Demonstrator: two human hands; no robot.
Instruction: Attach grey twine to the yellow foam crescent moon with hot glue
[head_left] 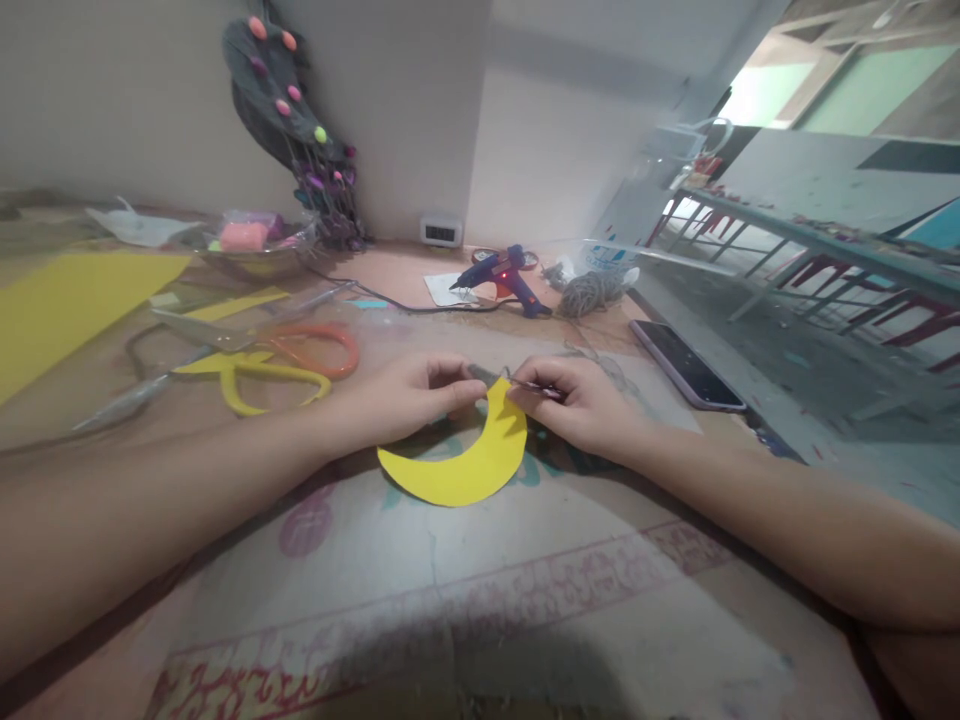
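A yellow crescent-shaped paper cutout (469, 462) lies on the floor mat (480, 580) in front of me. My left hand (409, 392) pinches the crescent's upper tip, fingers closed on it. My right hand (581, 400) is closed on a thin dark pointed tool (534, 385), whose tip meets the same upper tip of the crescent. Both hands rest low on the mat, almost touching each other.
Yellow-handled scissors (255, 378) and orange-handled scissors (307, 345) lie to the left. A yellow sheet (67, 300) is at far left. A blue glue gun (506, 275) with its cord, a twine bundle (592, 292) and a phone (686, 365) lie beyond and to the right.
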